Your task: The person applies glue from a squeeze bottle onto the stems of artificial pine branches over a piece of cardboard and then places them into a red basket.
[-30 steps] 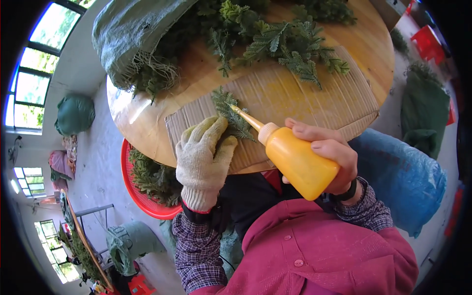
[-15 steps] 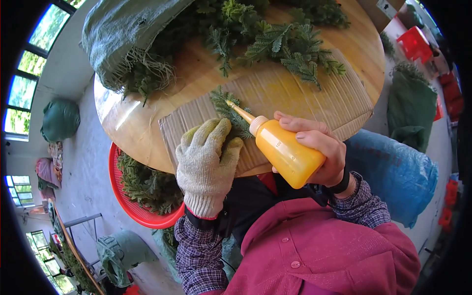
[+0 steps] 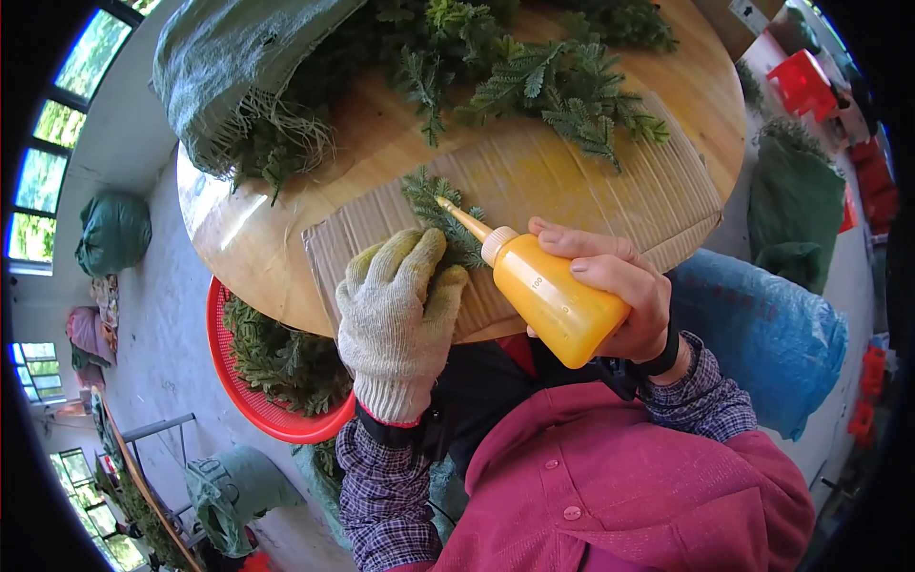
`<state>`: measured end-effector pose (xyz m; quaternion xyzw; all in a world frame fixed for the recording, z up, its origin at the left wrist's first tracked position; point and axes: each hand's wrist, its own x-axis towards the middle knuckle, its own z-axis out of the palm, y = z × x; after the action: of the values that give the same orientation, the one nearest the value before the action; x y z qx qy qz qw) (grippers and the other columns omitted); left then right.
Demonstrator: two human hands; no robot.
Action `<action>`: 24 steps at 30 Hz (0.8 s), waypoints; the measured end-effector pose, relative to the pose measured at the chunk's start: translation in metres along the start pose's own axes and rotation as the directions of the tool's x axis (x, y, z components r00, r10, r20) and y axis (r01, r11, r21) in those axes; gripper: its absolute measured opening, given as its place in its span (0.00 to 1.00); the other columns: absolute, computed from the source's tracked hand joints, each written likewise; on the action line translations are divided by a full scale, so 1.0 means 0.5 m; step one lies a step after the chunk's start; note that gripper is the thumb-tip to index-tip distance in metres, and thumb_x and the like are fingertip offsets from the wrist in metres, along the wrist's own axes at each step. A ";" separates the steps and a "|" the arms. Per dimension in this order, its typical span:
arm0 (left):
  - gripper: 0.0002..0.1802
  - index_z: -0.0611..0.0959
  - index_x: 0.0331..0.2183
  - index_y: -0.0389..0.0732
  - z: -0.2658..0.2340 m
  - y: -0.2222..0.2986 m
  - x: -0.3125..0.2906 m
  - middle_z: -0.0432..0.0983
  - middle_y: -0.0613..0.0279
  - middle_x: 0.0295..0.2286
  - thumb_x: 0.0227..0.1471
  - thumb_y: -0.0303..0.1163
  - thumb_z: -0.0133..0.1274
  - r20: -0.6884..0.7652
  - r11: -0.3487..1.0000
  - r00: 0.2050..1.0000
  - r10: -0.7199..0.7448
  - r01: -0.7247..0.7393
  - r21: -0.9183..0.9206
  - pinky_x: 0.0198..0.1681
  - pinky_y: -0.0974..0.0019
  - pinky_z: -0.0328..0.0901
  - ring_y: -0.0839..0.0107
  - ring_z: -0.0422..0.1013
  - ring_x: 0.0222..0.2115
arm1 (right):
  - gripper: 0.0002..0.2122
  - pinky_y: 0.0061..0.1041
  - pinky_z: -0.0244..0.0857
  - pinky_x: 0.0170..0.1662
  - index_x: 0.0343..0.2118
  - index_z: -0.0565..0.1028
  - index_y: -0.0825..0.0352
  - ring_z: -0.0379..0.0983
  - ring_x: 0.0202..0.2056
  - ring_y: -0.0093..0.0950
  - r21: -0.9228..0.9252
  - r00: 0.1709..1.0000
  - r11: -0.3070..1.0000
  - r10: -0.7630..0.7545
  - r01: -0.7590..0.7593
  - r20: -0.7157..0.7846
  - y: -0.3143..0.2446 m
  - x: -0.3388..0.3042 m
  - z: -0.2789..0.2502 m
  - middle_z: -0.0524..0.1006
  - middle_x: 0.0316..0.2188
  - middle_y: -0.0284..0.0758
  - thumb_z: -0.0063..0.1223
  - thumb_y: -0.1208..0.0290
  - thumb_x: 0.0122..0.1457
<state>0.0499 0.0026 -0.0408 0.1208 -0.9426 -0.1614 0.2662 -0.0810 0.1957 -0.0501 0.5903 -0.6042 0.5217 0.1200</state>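
Left hand (image 3: 396,315), in a pale knitted glove (image 3: 379,329), lies at 8 o'clock from the view's centre, bent fingers against the lower half of a green needle sprig (image 3: 424,195); whether they pinch or merely press cannot be told. Bare right hand (image 3: 624,286), at 3 o'clock, is wrapped around a yellow squeeze bottle (image 3: 558,300). Its nozzle (image 3: 465,221) points between 10 and 11 o'clock, tip over the sprig; contact is unclear. The sprig lies at 12 o'clock, near centre, on ribbed cardboard (image 3: 620,205) atop a round wooden table (image 3: 224,253). More branches (image 3: 519,81) lie at 1 o'clock; a red basket (image 3: 291,427) of greenery (image 3: 281,357) sits at 8 o'clock, beyond the glove.

The sprig should be light and springy, its needles easily bent, best held by its stem end. The bottle looks soft-walled and smooth, perhaps slippery, suiting a grip round its body.
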 end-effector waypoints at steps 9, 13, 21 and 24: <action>0.20 0.87 0.43 0.40 0.000 0.000 0.000 0.82 0.55 0.42 0.43 0.28 0.68 0.006 1.000 1.000 -0.001 0.000 0.012 0.50 0.54 0.69 0.53 0.76 0.44 | 0.30 0.52 0.77 0.50 0.49 0.64 0.68 0.79 0.48 0.53 0.016 1.000 1.000 0.009 -0.009 0.004 -0.008 -0.006 -0.004 0.76 0.48 0.56 0.77 0.71 0.49; 0.21 0.86 0.44 0.41 0.004 -0.004 -0.003 0.81 0.56 0.43 0.44 0.31 0.68 0.009 1.000 1.000 0.000 -0.001 0.024 0.51 0.54 0.68 0.54 0.75 0.45 | 0.30 0.51 0.77 0.50 0.48 0.65 0.68 0.79 0.48 0.54 0.018 1.000 1.000 0.013 -0.013 0.012 -0.010 -0.009 -0.009 0.77 0.48 0.56 0.77 0.71 0.48; 0.23 0.85 0.45 0.44 0.006 -0.008 -0.008 0.80 0.60 0.44 0.45 0.36 0.67 0.033 0.999 0.999 -0.009 0.007 0.039 0.52 0.54 0.66 0.56 0.73 0.47 | 0.30 0.51 0.77 0.50 0.48 0.65 0.68 0.79 0.48 0.54 0.028 1.000 1.000 0.003 -0.004 0.015 -0.011 -0.007 -0.012 0.77 0.48 0.56 0.77 0.72 0.48; 0.23 0.85 0.46 0.44 0.007 -0.007 -0.009 0.80 0.60 0.45 0.45 0.36 0.67 0.028 0.999 1.000 -0.011 0.009 0.048 0.52 0.55 0.66 0.56 0.73 0.47 | 0.30 0.51 0.77 0.50 0.48 0.65 0.68 0.79 0.48 0.53 0.036 1.000 0.999 0.004 -0.005 0.017 -0.011 -0.004 -0.013 0.77 0.48 0.56 0.77 0.73 0.48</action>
<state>0.0525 0.0015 -0.0470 0.1296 -0.9492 -0.1418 0.2493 -0.0791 0.2033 -0.0459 0.5955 -0.5969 0.5277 0.1031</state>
